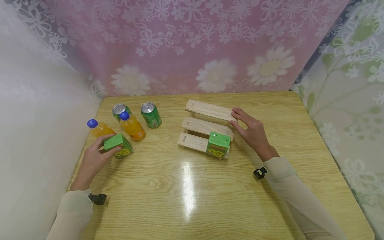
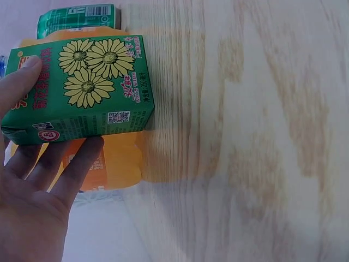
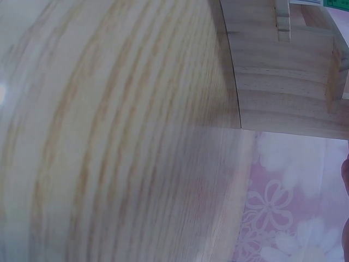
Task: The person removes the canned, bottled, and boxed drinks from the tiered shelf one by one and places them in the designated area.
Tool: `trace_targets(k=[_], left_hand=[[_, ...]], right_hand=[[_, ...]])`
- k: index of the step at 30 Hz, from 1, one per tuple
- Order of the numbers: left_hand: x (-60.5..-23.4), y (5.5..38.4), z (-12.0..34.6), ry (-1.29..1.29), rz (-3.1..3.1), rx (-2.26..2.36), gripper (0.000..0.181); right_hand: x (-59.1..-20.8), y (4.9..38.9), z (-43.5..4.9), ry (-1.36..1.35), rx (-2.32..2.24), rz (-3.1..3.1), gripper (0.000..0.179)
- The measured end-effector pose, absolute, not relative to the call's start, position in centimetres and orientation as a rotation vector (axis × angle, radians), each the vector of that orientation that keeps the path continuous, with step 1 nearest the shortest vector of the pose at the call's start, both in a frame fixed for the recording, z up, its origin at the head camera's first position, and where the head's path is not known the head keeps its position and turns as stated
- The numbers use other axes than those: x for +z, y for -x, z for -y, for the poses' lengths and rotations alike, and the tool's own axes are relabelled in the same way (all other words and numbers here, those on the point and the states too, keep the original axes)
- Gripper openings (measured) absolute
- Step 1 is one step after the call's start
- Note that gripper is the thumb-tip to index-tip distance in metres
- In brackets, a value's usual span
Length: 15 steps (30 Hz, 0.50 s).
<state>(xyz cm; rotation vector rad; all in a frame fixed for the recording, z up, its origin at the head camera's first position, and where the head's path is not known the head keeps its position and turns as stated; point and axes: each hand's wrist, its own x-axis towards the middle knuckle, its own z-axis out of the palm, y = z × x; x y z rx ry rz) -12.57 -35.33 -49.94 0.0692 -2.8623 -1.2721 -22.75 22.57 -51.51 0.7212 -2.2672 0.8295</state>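
My left hand [image 1: 94,158] grips a green drink carton [image 1: 118,145], thumb on one side and fingers on the other. Yellow flowers are printed on the carton [image 2: 82,87] in the left wrist view; whether its base touches the table cannot be told. At the right end of a three-tier wooden step stand [image 1: 210,110], my right hand [image 1: 252,130] holds the top board between thumb and fingers. A second green carton [image 1: 218,145] stands upright on the right part of the lowest step. Only fingertips show at the edge of the right wrist view, beside the stand's side panel [image 3: 283,82].
Two orange drink bottles with blue caps, one left [image 1: 100,129] and one right [image 1: 132,126], stand by the left hand. Behind them are two green cans, one partly hidden [image 1: 120,109] and one in full view [image 1: 151,115]. Flowered curtain [image 1: 192,50] hangs behind the wooden table [image 1: 156,200].
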Motion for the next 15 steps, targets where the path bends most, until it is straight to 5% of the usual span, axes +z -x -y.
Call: trace_targets(k=[15], left_hand=[[-50.01,12.53,35.49,-0.011,2.834,-1.295,0.065]], right_hand=[[-51.44,22.69,-22.51,-0.718,0.817,2.277,0.044]])
